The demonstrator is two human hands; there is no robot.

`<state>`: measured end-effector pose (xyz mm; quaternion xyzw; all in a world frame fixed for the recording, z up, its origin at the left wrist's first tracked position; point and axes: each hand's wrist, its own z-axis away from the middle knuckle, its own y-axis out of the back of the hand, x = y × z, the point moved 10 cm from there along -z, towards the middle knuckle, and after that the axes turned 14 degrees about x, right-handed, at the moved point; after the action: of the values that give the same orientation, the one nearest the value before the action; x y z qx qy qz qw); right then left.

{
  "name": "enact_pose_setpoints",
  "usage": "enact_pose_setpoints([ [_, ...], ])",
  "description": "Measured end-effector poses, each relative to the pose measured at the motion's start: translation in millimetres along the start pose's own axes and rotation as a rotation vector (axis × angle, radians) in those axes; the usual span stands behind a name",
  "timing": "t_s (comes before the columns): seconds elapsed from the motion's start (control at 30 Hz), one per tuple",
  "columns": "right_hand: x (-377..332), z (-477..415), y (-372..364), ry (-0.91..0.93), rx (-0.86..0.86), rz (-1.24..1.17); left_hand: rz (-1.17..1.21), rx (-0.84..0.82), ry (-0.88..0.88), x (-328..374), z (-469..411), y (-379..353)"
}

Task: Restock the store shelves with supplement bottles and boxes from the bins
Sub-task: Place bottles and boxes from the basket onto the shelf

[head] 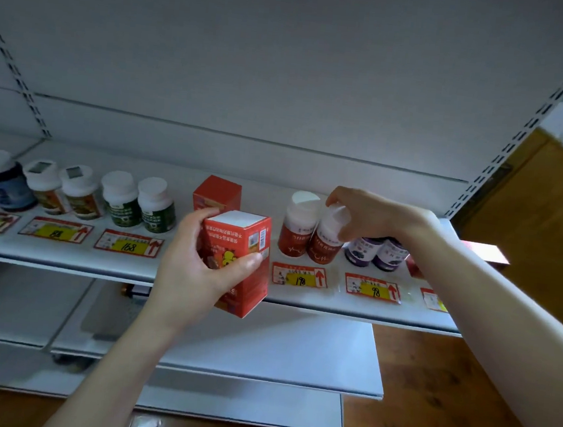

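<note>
While the left hand (pixel 196 263) curls its fingers round the light, crushable-looking red carton (pixel 246 241) at its side walls, the right hand (pixel 372 218) seems to pinch the red-labelled bottle (pixel 325 248) by its slick cap; the body grips surer.

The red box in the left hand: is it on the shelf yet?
No: the left hand grips the red box, tilted, short of the shelf.

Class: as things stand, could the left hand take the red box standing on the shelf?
Probably not yet. The left hand is full: it grips another red box, held right in front of the shelf box. Nothing else blocks the way, so it would likely have to set its box down first.
</note>
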<state>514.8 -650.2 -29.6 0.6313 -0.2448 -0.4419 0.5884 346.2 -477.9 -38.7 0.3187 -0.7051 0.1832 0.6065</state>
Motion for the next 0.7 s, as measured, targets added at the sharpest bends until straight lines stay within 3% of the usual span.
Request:
enact_pose_setpoints([
  [0.53,1.0,-5.7,-1.8,0.047,-0.002,-0.053,-0.015,0.035,0.020,4.9,10.7,1.1],
  [0.63,-11.2,1.3,30.4,0.106,0.256,-0.147,0.045,0.066,0.063,6.6,7.1,0.9],
  [0.7,-21.3,17.0,53.1,0.123,0.492,-0.371,0.105,0.103,0.108,7.6,2.8,1.8],
])
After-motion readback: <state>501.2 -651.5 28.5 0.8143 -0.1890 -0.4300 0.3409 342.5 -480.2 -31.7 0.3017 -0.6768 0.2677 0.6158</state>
